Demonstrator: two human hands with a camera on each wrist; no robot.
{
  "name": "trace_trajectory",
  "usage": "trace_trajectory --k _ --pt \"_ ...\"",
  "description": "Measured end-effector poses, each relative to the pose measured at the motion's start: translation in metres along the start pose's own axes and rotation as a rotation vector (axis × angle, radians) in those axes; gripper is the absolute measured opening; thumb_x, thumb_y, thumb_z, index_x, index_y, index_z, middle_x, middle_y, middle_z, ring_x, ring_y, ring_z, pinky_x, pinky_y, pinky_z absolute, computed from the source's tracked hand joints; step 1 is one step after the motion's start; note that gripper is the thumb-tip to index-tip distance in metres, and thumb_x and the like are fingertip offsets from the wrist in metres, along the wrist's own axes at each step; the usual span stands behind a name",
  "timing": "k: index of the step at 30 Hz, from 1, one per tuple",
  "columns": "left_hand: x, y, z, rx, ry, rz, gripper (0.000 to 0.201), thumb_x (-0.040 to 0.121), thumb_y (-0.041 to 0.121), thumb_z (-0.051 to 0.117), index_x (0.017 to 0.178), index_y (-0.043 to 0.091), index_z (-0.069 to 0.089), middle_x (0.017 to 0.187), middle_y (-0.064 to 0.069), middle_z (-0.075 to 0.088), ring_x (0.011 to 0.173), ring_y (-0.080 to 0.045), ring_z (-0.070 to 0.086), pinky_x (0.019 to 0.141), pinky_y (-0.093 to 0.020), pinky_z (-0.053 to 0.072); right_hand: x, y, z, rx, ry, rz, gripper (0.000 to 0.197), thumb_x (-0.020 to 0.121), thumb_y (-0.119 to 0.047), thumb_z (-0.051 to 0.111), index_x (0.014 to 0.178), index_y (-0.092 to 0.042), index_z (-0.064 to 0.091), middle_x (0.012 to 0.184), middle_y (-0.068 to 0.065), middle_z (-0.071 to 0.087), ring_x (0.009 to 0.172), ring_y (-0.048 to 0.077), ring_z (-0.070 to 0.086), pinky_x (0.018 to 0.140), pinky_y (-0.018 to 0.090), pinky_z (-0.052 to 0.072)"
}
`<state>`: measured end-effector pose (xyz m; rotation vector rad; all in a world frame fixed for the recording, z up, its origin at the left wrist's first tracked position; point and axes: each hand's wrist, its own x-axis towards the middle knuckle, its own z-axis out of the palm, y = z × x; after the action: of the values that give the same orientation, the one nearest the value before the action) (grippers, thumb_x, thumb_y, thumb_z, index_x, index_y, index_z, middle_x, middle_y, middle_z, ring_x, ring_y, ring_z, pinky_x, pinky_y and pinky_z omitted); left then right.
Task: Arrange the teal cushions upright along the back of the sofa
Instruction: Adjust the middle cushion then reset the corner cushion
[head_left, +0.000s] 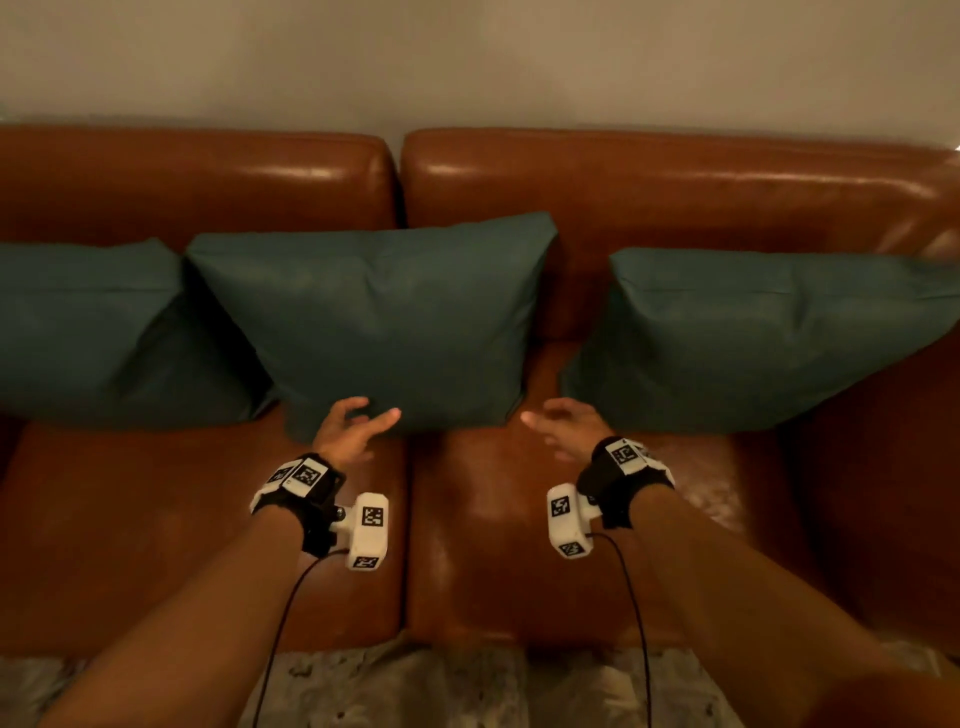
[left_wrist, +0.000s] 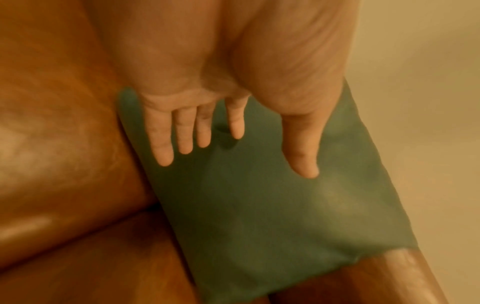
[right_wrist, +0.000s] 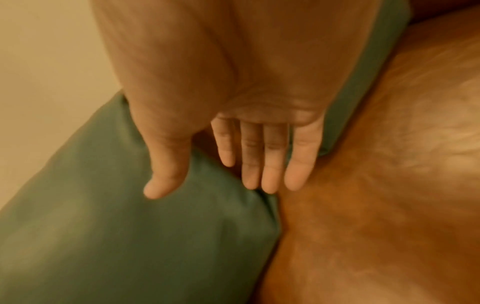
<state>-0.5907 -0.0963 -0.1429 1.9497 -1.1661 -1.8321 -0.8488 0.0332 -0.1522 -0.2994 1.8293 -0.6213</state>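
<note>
While both hands (head_left: 350, 428) (head_left: 563, 428) hang spread, empty, three teal cushions (head_left: 395, 317) lean on the sofa (head_left: 675, 208).

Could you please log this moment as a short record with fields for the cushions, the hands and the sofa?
cushions: three teal ones, all leaning on the sofa back
left cushion: partly cut off by the frame edge, overlapped by the middle one
middle cushion: straddles the seam between the two seats
right cushion: apart from the middle one, tilted
left hand: open, near the middle cushion's lower edge, holding nothing
right hand: open, between middle and right cushions, holding nothing
sofa: brown leather, two seats
</note>
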Motion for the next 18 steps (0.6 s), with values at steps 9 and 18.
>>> trace_trajectory --k 9,18 --pt "0.039 0.032 -0.101 -0.081 0.116 0.086 0.099 0.078 0.013 0.077 0.153 0.023 0.013 0.157 -0.010 0.032 0.137 -0.029 0.041 0.099 -0.044 0.043 0.029 -0.067 0.072 0.129 0.194 -0.172 0.105 0.062 -0.018 0.088 0.145 -0.007 0.024 0.138 0.018 0.053 0.123 0.030 0.055 0.104 0.045 0.044" --pt "0.084 0.065 -0.104 -0.048 0.109 0.043 0.111 0.061 0.018 0.088 0.146 0.041 0.020 0.153 0.002 0.035 0.136 -0.034 0.040 0.095 -0.066 0.044 0.071 -0.084 0.055 -0.075 0.321 -0.165 0.139 0.051 -0.030 0.093 0.152 -0.021 -0.003 0.158 0.014 0.022 0.143 0.034 0.028 0.114 0.048 0.030"
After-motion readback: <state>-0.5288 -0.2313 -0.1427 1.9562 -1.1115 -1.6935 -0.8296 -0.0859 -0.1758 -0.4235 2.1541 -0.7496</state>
